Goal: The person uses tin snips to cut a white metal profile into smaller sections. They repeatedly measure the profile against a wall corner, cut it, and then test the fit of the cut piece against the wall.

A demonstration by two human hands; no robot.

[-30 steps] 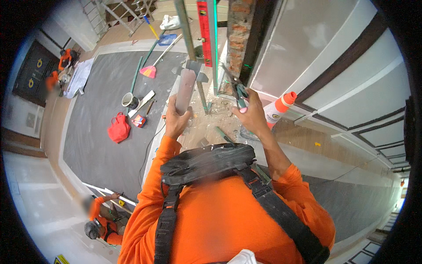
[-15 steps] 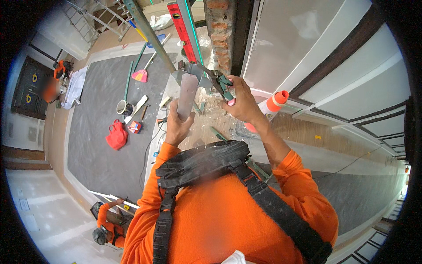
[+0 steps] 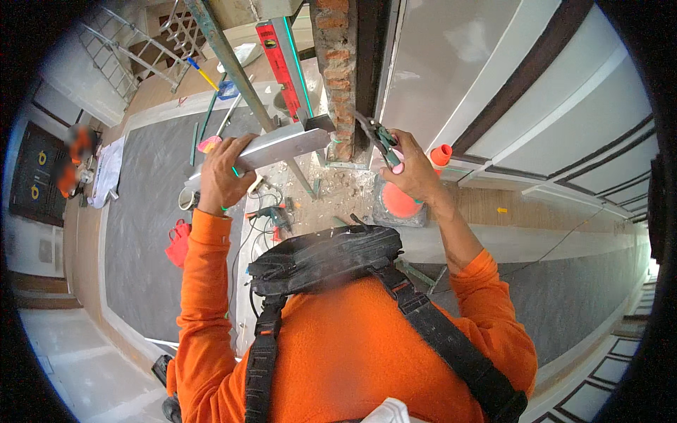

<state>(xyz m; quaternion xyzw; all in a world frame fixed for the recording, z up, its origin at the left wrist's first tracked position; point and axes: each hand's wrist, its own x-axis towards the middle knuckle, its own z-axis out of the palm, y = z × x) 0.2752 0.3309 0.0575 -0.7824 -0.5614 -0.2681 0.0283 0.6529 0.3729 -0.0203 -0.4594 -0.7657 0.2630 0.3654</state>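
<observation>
Your left hand [image 3: 223,173] is wrapped round a silver metal channel [image 3: 295,147], held out in front of your chest.
The channel is long and straight with folded edges, its dull face tilted up toward the right; your right hand [image 3: 414,169] is closed on green-handled snips [image 3: 385,139], apart from its end. Below, debris litters the wooden floor [image 3: 352,192] near a drill [image 3: 273,213]; a red spirit level [image 3: 278,67] and exposed brick column [image 3: 333,69] stand beyond, dark sheeting [image 3: 144,204] left, panelled wall [image 3: 564,141] right.

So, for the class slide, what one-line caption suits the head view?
Left hand holding a metal profile, right hand holding snips, near a red level and bare brick.
</observation>
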